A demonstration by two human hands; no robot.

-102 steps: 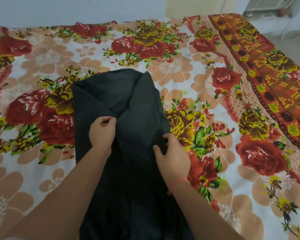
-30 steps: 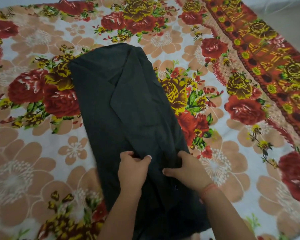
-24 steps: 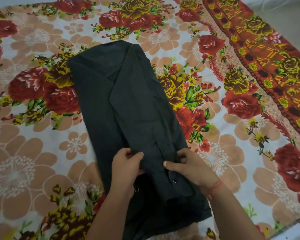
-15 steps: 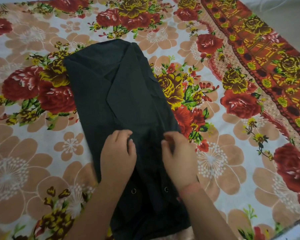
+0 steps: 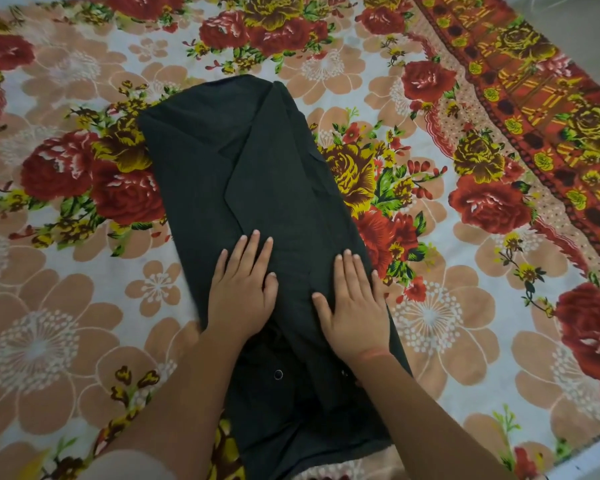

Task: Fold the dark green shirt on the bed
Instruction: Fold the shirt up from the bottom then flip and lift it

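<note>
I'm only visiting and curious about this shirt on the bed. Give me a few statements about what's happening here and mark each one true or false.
1. The left hand and right hand both lie flat on the dark green shirt. True.
2. The shirt is spread wide open with its sleeves out. False: its sides are folded in, making a long narrow strip.
3. A reddish thread circles the right wrist. True.
4. The bedsheet is plain white. False: it is covered in red, yellow and peach flowers.
</note>
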